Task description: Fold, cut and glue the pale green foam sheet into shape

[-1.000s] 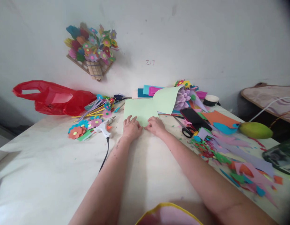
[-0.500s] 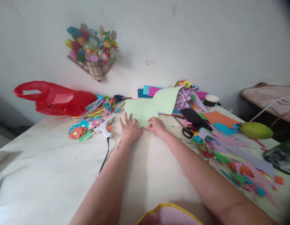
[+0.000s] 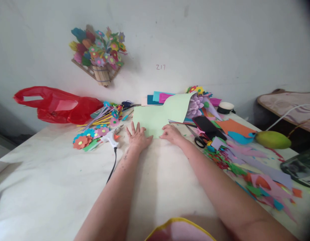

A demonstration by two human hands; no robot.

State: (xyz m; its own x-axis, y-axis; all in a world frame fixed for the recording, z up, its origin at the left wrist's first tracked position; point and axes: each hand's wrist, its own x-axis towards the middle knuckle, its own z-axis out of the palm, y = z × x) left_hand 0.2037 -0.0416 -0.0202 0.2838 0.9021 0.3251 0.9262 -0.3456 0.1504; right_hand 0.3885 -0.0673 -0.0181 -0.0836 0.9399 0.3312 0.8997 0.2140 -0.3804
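A pale green craft sheet [image 3: 152, 117] lies in front of me, its right part curving up over a purple paper flower [image 3: 195, 106]. My left hand [image 3: 138, 136] rests on the sheet's near left part, fingers spread. At the near right corner of the sheet, my right hand [image 3: 171, 134] has its fingers curled and pinched together on the edge; the exact grip is small to see. A white glue gun [image 3: 111, 138] with a black cord lies left of my left hand. Black-handled scissors [image 3: 200, 142] lie to the right of my right hand.
Foam flowers [image 3: 82, 140] and a red plastic bag [image 3: 67, 107] are on the left. A phone [image 3: 209, 127], coloured scraps [image 3: 260, 180], a green mango-like fruit [image 3: 274, 139] and a glass jar [image 3: 300, 169] occupy the right. A flower decoration [image 3: 101, 57] hangs on the wall.
My right hand has slid a little to the right along the sheet's near edge. My left hand stays spread on the sheet, almost unmoved.
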